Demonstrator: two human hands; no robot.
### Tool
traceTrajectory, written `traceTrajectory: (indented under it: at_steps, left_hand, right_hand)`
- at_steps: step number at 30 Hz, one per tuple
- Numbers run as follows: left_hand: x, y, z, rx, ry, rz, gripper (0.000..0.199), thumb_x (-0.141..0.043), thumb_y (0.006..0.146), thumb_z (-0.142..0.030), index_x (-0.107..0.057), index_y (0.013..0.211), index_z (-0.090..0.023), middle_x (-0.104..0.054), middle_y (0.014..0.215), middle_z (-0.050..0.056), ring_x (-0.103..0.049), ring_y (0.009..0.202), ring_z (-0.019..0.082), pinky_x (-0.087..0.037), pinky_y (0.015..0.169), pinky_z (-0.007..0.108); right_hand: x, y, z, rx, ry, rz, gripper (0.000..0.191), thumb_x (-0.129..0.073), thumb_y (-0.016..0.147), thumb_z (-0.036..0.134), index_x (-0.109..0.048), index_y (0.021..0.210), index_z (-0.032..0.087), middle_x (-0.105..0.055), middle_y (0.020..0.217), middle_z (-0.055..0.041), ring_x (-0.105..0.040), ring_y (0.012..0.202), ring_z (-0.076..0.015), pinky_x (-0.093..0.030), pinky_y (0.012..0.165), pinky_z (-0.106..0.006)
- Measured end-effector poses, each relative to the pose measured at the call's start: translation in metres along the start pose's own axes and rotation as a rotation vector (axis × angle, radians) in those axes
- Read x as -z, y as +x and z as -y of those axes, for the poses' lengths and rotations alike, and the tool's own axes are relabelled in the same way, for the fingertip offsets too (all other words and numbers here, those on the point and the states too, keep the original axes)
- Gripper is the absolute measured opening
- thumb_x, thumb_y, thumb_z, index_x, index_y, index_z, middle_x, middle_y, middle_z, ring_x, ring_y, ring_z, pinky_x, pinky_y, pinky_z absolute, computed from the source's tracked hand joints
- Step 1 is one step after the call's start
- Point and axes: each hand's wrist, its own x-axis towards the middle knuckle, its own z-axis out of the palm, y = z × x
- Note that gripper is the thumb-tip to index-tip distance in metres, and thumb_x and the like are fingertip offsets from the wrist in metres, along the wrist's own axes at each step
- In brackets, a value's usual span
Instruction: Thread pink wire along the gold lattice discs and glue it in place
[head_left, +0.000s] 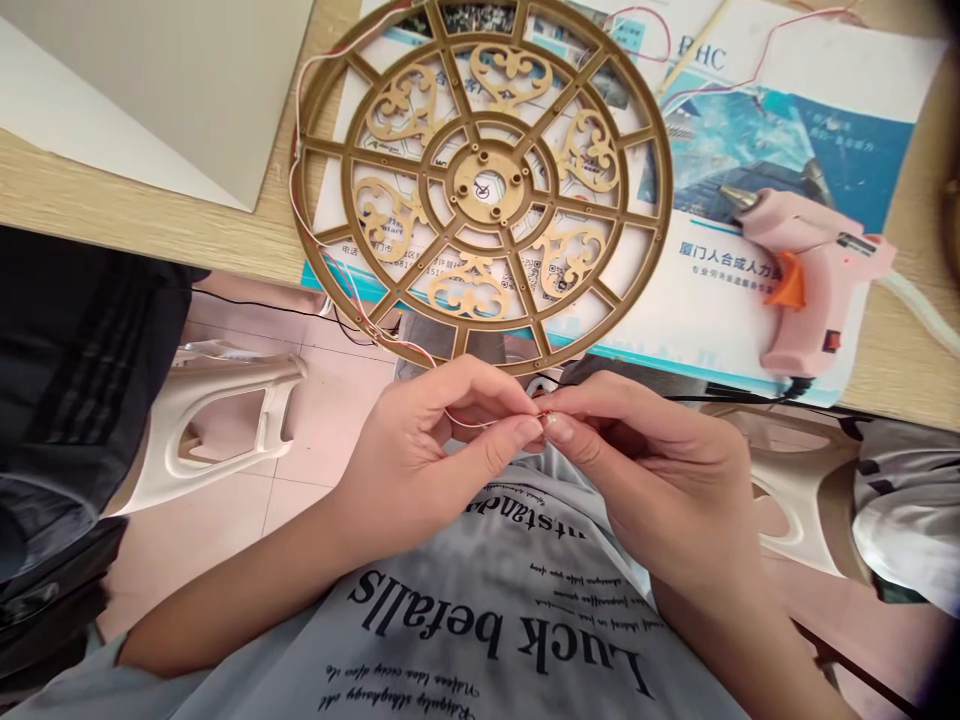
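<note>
Fingertips (pixel 529 430) of the left hand (pixel 427 450) and right hand (pixel 652 460) pinch closed on a thin wire (pixel 480 423), almost tip to tip, just below the table edge (pixel 915 345). The wire trails up to the gold plastic wheel frame (pixel 484 185), which lies flat on a paper flyer (pixel 757 140) and slightly overhangs that edge. A hard tug could snap the fine wire or drag the frame off the table, and the nearby pink glue gun (pixel 806 270) could snag loose wire.
</note>
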Motion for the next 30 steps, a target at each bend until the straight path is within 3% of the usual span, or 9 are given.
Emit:
traceTrajectory:
  at_steps: [6, 9, 11, 15, 20, 23, 26, 30]
  left_hand:
    - [0.002, -0.002, 0.004, -0.078, 0.148, -0.051, 0.009, -0.08, 0.095, -0.015, -0.078, 0.101, -0.022, -0.08, 0.095, -0.002, -0.077, 0.079, 0.011, -0.067, 0.067, 0.019]
    - [0.002, -0.003, 0.007, -0.167, 0.255, -0.067, 0.005, -0.08, 0.096, -0.016, -0.08, 0.099, -0.021, -0.082, 0.092, -0.002, -0.078, 0.078, 0.01, -0.067, 0.072, 0.018]
    - [0.001, -0.003, 0.009, -0.147, 0.254, -0.062, 0.005, -0.078, 0.098, -0.016, -0.08, 0.096, -0.02, -0.081, 0.087, -0.002, -0.078, 0.075, 0.01, -0.066, 0.068, 0.016]
    - [-0.002, 0.0, 0.008, -0.045, 0.182, -0.088, 0.007, -0.075, 0.099, -0.018, -0.077, 0.092, -0.019, -0.079, 0.08, -0.003, -0.077, 0.066, 0.01, -0.062, 0.056, 0.014]
    - [-0.002, 0.001, 0.008, -0.013, 0.148, -0.069, 0.006, -0.075, 0.1, -0.021, -0.075, 0.093, -0.019, -0.078, 0.082, -0.003, -0.076, 0.061, 0.009, -0.059, 0.052, 0.013]
    - [0.0, -0.004, 0.01, -0.034, 0.141, -0.07, 0.006, -0.073, 0.103, -0.022, -0.073, 0.109, -0.022, -0.079, 0.084, -0.004, -0.076, 0.063, 0.009, -0.059, 0.055, 0.013]
    - [0.005, -0.01, 0.011, -0.089, 0.142, -0.107, 0.017, -0.069, 0.106, -0.022, -0.068, 0.122, -0.025, -0.079, 0.083, -0.005, -0.076, 0.064, 0.009, -0.059, 0.057, 0.015]
    - [0.015, -0.016, 0.014, -0.133, 0.128, -0.157, 0.011, -0.065, 0.106, -0.019, -0.067, 0.116, -0.024, -0.075, 0.078, -0.005, -0.072, 0.059, 0.008, -0.055, 0.052, 0.016]
  right_hand:
    - [0.004, -0.002, 0.0, -0.008, -0.071, 0.019, 0.004, -0.079, 0.101, 0.025, -0.083, 0.101, 0.028, -0.07, 0.084, -0.001, -0.058, 0.072, -0.014, -0.044, 0.062, -0.03]
    - [0.005, -0.005, 0.0, -0.004, -0.121, 0.036, 0.012, -0.074, 0.104, 0.027, -0.076, 0.092, 0.025, -0.066, 0.078, -0.0005, -0.055, 0.069, -0.0134, -0.041, 0.059, -0.029]
    - [0.005, -0.007, -0.001, 0.018, -0.205, 0.009, 0.011, -0.073, 0.105, 0.029, -0.075, 0.095, 0.024, -0.066, 0.079, -0.0011, -0.054, 0.066, -0.0134, -0.04, 0.057, -0.03]
    - [0.006, -0.006, -0.002, 0.18, -0.447, -0.059, 0.01, -0.076, 0.102, 0.027, -0.075, 0.112, 0.026, -0.071, 0.084, -0.0029, -0.057, 0.062, -0.0143, -0.044, 0.056, -0.032]
    - [0.008, -0.001, -0.002, 0.403, -0.619, -0.057, 0.014, -0.073, 0.101, 0.014, -0.076, 0.109, 0.026, -0.073, 0.086, -0.0029, -0.049, 0.055, -0.0106, -0.043, 0.055, -0.031]
    - [0.011, 0.003, 0.0, 0.336, -0.575, -0.047, 0.01, -0.071, 0.103, 0.016, -0.076, 0.106, 0.023, -0.071, 0.085, -0.0028, -0.055, 0.062, -0.0117, -0.044, 0.058, -0.03]
    - [0.017, 0.009, 0.003, 0.12, -0.446, -0.031, 0.01, -0.069, 0.107, 0.028, -0.076, 0.102, 0.023, -0.069, 0.08, -0.0025, -0.057, 0.065, -0.0128, -0.043, 0.057, -0.029]
    - [0.023, 0.023, 0.009, -0.086, -0.315, 0.0, 0.019, -0.072, 0.104, 0.037, -0.077, 0.095, 0.021, -0.069, 0.076, -0.0034, -0.058, 0.063, -0.0136, -0.042, 0.053, -0.027]
